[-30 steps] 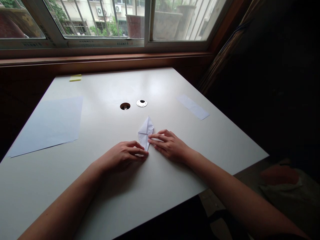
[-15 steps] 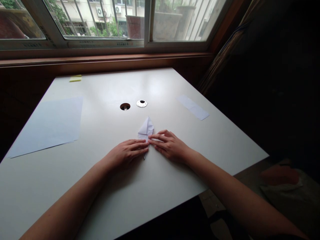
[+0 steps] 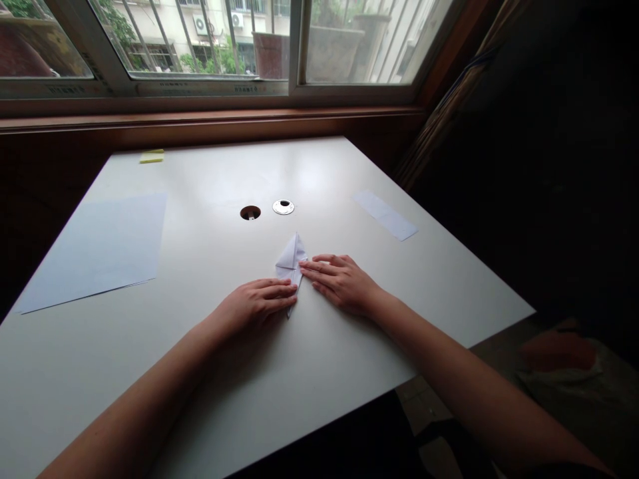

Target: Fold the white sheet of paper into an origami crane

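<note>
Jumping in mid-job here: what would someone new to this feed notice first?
First, two hands meet at centre: the left hand and right hand lie flat, fingertips on a small pointed folded white paper whose tip aims at the window. Next, a large pale blue sheet lies flat on the left side of the table, and a round hole with a white cap beside it sits just beyond the fold.

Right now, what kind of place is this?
Probably a study or home room: a white desk with a cable hole, a window facing buildings, and a folded paper.
</note>
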Motion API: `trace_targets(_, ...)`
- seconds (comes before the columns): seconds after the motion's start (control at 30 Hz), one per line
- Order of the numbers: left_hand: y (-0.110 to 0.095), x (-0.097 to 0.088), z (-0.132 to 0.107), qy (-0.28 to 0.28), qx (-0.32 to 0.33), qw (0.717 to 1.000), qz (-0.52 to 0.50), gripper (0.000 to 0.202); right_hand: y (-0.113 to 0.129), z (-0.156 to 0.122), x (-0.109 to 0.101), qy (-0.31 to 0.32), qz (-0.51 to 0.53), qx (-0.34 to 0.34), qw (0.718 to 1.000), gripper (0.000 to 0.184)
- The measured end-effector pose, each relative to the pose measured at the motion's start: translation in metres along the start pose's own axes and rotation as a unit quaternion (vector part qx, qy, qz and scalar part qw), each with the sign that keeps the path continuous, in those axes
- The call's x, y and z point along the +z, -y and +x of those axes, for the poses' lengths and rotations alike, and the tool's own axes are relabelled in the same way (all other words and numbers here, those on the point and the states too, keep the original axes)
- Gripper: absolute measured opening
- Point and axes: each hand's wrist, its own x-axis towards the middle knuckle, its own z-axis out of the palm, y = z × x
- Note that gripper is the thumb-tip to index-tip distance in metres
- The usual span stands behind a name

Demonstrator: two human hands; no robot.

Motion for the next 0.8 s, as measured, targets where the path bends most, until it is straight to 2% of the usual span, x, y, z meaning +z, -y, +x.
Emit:
trace_targets(0.23, 0.001, 0.005, -0.002, -0.010, -0.001, 1.000, -0.004, 0.034, -0.012, 0.000, 0.003, 0.005, -0.034, 0.067, 0.997, 0.044)
trace_targets(0.4, 0.003, 0.005, -0.002, -0.023, -0.007, 0.999, -0.032, 0.033, -0.013, -0.002, 0.005, -0.037, 0.010, 0.092, 0.995, 0.044)
trace_targets(0.5, 0.007, 0.004, -0.004, -0.018, 0.006, 0.997, -0.078, 0.033, -0.016, -0.005, 0.006, -0.070, 0.057, 0.070, 0.993, 0.041)
trace_targets(0.63, 0.011, 0.003, -0.006, -0.003, 0.032, 0.991, -0.128, 0.034, -0.018, -0.007, 0.006, -0.081, 0.102, 0.032, 0.991, 0.030)
trace_targets(0.8, 0.008, 0.001, -0.005, -0.005, 0.035, 0.985, -0.169, 0.025, -0.014, -0.003, 0.005, -0.084, 0.173, 0.038, 0.981, 0.015)
